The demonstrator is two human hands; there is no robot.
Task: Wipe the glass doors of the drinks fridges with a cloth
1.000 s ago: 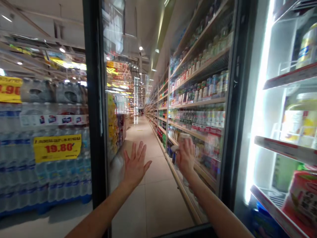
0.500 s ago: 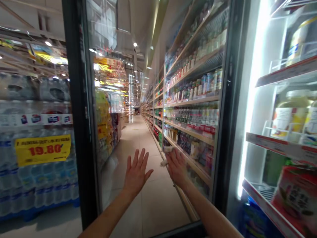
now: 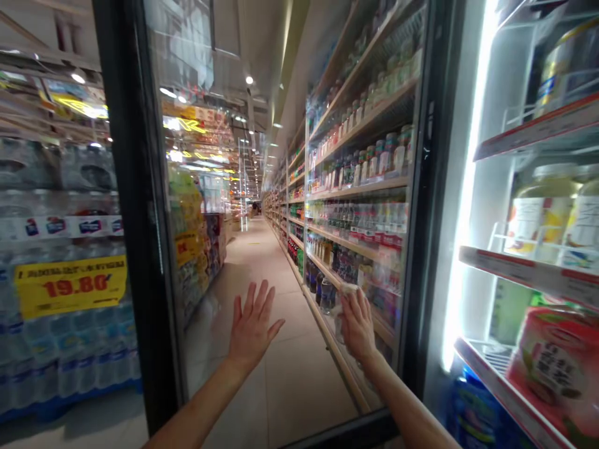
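Note:
A tall glass fridge door (image 3: pixel 262 93) in a black frame (image 3: pixel 133 237) stands swung out in front of me. My left hand (image 3: pixel 251 327) lies flat on the glass with its fingers spread. My right hand (image 3: pixel 358 324) presses a small white cloth (image 3: pixel 346 292) against the glass further right, fingers lying over it. Through the pane I see the shop aisle and its shelves.
The lit fridge interior (image 3: pixel 528 262) is at the right, with bottles and a red pack (image 3: pixel 552 368) on wire shelves. Stacked water bottles with a yellow 19.80 price sign (image 3: pixel 70 285) stand at the left. A long tiled aisle (image 3: pixel 262 262) runs ahead between stocked shelves.
The door's frame has shifted left in view. My right hand with the cloth moved down, then right across the glass. My left hand stayed flat on the pane.

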